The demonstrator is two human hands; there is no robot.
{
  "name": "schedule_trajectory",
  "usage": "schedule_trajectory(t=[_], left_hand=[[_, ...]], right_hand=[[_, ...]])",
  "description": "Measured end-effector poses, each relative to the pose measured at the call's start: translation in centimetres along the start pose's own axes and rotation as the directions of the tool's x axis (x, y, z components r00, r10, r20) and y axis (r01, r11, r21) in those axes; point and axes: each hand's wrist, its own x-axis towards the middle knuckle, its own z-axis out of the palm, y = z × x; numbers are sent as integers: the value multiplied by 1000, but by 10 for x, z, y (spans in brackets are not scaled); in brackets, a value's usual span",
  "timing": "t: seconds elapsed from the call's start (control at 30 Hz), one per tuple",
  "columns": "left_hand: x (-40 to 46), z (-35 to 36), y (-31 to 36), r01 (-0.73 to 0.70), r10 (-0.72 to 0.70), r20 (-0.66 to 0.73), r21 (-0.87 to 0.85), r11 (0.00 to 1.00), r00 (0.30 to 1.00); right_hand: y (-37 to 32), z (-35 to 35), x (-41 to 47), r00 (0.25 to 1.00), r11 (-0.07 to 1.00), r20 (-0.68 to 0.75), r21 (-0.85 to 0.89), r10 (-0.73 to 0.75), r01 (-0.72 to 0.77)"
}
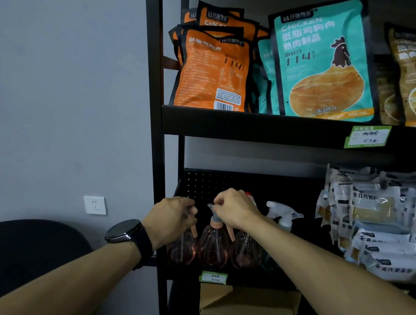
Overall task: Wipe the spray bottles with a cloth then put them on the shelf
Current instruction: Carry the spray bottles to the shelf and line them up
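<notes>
Pink spray bottles (213, 247) three, clear bottle (284, 219) one

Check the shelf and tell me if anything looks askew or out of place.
Nothing is spilled or damaged. The spray bottles stand upright in a row. On the upper shelf, the orange pouches lean unevenly, somewhat askew.

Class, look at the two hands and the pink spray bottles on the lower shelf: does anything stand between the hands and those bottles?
Nothing visible does. The left hand is on the head of the left pink bottle, and the right hand grips the trigger head of the middle pink bottle. All stand on the lower shelf already.
</notes>
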Motion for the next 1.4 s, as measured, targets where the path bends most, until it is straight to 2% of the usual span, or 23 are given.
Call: schedule_trajectory(t=[0.17,0.33,1.0,1.23,1.4], left_hand=[[0,8,-1,6,-7,-62,-6,1000,998],[5,9,-4,-27,28,-68,26,999,997],[-2,-2,-10,-159,145,77,240,958,987],[-3,-5,-12,-164,140,108,261,951,984],[-5,-6,-13,-169,145,109,262,950,983]], right_hand=[[-2,3,6,1000,999,11,-28,29,-29],[-1,4,8,999,1000,24,-5,29,-29],[-3,6,8,997,996,20,40,79,-79],[-10,1,6,984,978,65,118,163,-170],[-15,4,6,972,951,44,200,230,-234]])
